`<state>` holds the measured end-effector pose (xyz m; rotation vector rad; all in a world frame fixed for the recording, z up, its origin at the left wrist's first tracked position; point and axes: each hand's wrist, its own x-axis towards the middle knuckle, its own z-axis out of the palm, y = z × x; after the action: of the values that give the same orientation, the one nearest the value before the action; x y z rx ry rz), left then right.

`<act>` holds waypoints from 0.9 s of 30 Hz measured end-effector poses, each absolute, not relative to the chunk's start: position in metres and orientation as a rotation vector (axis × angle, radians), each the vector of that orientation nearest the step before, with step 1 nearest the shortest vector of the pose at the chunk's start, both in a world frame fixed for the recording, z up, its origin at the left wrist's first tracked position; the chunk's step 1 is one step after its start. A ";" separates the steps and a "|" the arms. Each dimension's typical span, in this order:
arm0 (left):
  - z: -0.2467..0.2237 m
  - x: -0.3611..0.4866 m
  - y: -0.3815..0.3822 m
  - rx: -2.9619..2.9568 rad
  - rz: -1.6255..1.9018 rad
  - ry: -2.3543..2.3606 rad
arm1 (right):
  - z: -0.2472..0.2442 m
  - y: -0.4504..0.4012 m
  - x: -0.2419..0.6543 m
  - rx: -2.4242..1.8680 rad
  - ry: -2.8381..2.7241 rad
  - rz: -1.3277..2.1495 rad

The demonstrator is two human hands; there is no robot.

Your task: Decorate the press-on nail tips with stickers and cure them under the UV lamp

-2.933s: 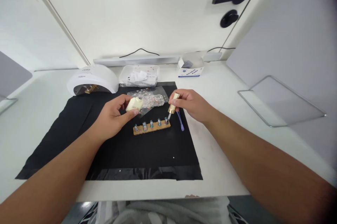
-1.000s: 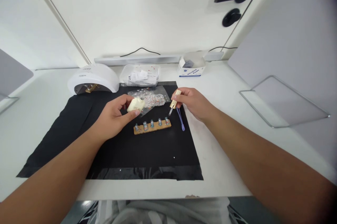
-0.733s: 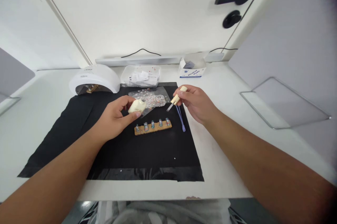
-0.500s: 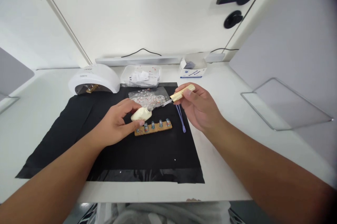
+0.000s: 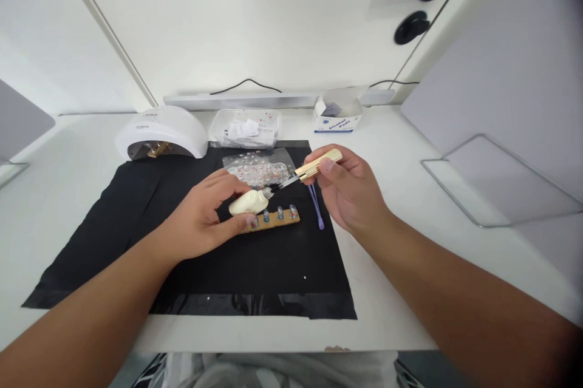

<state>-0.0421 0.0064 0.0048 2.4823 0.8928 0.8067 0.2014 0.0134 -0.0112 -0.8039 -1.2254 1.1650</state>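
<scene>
A cream bottle [image 5: 248, 202] lies tilted in my left hand [image 5: 204, 212], its open neck pointing right. My right hand [image 5: 348, 187] pinches a gold cap [image 5: 319, 164] whose brush [image 5: 286, 183] slants down to the bottle's mouth. Whether the tip touches the rim is too small to tell. Under and just right of the bottle is a wooden strip [image 5: 277, 220] bearing several small decorated nail tips; its left end is hidden by my left thumb. A clear sheet with small decorations [image 5: 259, 169] lies behind the bottle.
On the black mat [image 5: 195, 282], a purple tool [image 5: 315, 206] lies beside my right hand. Along the back stand a white lamp [image 5: 161, 130] with a wooden piece inside, a clear tray of papers [image 5: 246, 130] and an alcohol pads box [image 5: 337, 118]. A wire stand [image 5: 483, 181] is at the right.
The bottle has turned and shifted slightly right, now covering more of the strip's left end. The gap between its mouth and the brush has narrowed. The whole view has shifted a little.
</scene>
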 end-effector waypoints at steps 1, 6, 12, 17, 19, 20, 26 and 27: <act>0.005 -0.042 0.006 2.481 0.805 0.897 | -0.011 0.013 0.202 -0.792 -1.224 1.169; 0.004 -0.042 0.007 2.483 0.801 0.881 | -0.013 0.015 0.202 -0.757 -1.224 1.180; 0.005 -0.040 0.006 2.531 0.786 0.853 | -0.017 0.008 0.198 -0.796 -1.403 1.138; 0.006 -0.039 0.003 2.591 0.776 0.829 | -0.017 -0.002 0.194 -0.891 -1.597 1.091; 0.006 -0.039 0.003 2.580 0.789 0.830 | -0.017 0.000 0.194 -0.877 -1.550 1.127; 0.005 -0.040 0.004 2.568 0.795 0.832 | -0.017 0.002 0.194 -0.858 -1.497 1.149; 0.001 -0.046 0.012 2.483 0.827 0.927 | -0.016 0.023 0.205 -0.747 -1.114 1.144; 0.000 -0.047 0.014 2.460 0.828 0.958 | -0.016 0.025 0.208 -0.751 -1.107 1.129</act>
<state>-0.0473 0.0139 -0.0005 2.4600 0.9584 0.8282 0.2077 0.0251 -0.0161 -0.7505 -1.1068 1.1295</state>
